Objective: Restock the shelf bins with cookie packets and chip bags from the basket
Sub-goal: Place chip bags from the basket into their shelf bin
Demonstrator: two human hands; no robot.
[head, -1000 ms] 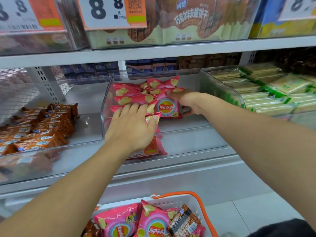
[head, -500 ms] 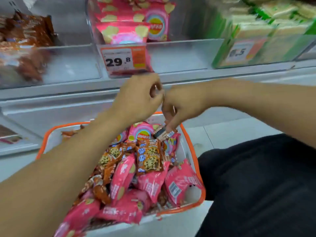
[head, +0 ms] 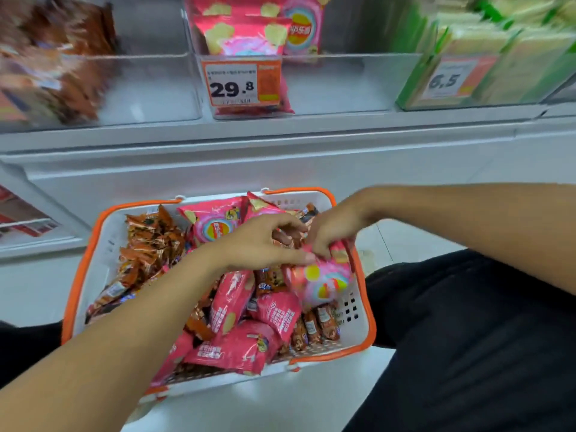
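A white basket with an orange rim (head: 81, 269) sits on the floor, full of pink chip bags (head: 240, 347) and brown-orange cookie packets (head: 149, 241). Both hands are inside it at the far right. My right hand (head: 335, 229) pinches the top of a pink chip bag (head: 324, 282). My left hand (head: 265, 244) has its fingers curled beside that bag, touching its top edge. Above, a clear shelf bin (head: 336, 82) holds pink chip bags (head: 258, 29) behind a 29.8 price tag (head: 237, 84).
The left bin (head: 149, 85) holds brown cookie packets (head: 59, 57). The right bin holds green-and-cream packets (head: 498, 51) with a 6.5 tag (head: 447, 79). My dark-trousered legs (head: 467, 338) flank the basket on the pale tiled floor.
My hands left the chip bin on the shelf and dropped into the basket. The view tilted down. My right hand has now taken hold of a pink chip bag.
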